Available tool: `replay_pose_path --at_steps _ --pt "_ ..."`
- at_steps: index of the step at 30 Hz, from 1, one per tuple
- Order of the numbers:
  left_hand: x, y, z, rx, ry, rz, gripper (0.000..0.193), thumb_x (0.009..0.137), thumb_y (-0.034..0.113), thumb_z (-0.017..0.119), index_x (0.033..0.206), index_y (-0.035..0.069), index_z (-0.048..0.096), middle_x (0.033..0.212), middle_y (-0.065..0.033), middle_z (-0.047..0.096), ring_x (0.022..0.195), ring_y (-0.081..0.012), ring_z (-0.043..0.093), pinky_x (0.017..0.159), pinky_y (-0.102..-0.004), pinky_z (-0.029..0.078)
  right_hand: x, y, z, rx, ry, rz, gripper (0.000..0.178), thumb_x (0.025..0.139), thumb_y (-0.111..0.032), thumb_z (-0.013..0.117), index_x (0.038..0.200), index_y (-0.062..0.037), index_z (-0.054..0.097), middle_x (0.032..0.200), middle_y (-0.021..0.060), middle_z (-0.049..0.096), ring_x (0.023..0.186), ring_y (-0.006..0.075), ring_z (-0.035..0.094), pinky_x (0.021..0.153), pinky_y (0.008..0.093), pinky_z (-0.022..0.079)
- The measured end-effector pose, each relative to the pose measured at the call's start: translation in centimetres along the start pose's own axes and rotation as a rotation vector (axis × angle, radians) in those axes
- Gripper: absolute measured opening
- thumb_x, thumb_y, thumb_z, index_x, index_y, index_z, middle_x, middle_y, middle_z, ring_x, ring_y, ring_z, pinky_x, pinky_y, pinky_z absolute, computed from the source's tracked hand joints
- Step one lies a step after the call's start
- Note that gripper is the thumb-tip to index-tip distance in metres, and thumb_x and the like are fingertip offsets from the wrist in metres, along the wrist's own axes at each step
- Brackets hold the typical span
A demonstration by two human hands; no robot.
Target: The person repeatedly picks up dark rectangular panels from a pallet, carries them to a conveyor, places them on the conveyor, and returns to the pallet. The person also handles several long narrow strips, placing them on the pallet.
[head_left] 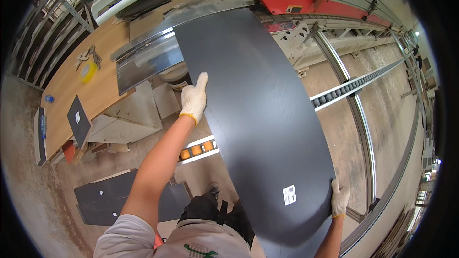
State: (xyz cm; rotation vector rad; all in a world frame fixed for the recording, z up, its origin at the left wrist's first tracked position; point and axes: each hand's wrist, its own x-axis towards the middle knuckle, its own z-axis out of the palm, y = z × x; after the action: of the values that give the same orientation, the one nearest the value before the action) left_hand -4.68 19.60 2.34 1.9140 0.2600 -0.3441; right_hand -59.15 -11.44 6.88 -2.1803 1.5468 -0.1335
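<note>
Panel (260, 102), dk grey, was edge-gripped by L hand (194, 97) & R hand (339, 198). White label (289, 195) sat L of R hand.

Grey rack (51, 36); wooden table (107, 91); brownish floor (345, 145)

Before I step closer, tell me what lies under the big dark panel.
At the panel's left edge, a track with orange rollers shows; at its right, a track with dark rollers. Whether they join underneath cannot be seen: the panel covers that.
</note>
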Motion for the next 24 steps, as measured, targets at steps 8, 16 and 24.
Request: replay_pose_path --at_steps 8,16,24 --pt "-0.7 1.2 3.3 -0.044 0.052 0.024 0.077 0.098 0.065 0.073 0.067 -0.004 0.057 0.065 -0.0048 0.05 0.066 -0.0152 0.047 0.063 -0.0412 0.045 4.7 0.7 -1.3 0.075 -0.074 -0.007 0.06 0.1 -0.043 0.073 0.067 0.0007 0.047 0.064 -0.0017 0.036 0.062 0.0113 0.035 0.054 0.0413 0.028" --pt "-1.2 3.2 5.8 -0.076 0.048 -0.014 0.072 0.099 0.061 0.074 0.066 0.0 0.057 0.066 -0.0005 0.049 0.066 -0.0117 0.044 0.059 -0.0383 0.041 7.3 2.0 -2.3 0.131 -0.148 0.022 0.061 0.102 -0.046 0.073 0.069 -0.0005 0.049 0.067 -0.0033 0.041 0.066 0.0108 0.036 0.057 0.0382 0.029" --pt "-0.9 4.4 10.6 -0.088 0.077 -0.03 0.073 0.096 0.064 0.078 0.063 0.005 0.05 0.065 0.0003 0.046 0.065 -0.0124 0.044 0.057 -0.0383 0.041 11.7 3.8 -4.0 0.125 -0.107 -0.018 0.065 0.101 -0.052 0.074 0.07 0.0015 0.054 0.066 -0.0031 0.042 0.066 0.0108 0.038 0.056 0.039 0.031"
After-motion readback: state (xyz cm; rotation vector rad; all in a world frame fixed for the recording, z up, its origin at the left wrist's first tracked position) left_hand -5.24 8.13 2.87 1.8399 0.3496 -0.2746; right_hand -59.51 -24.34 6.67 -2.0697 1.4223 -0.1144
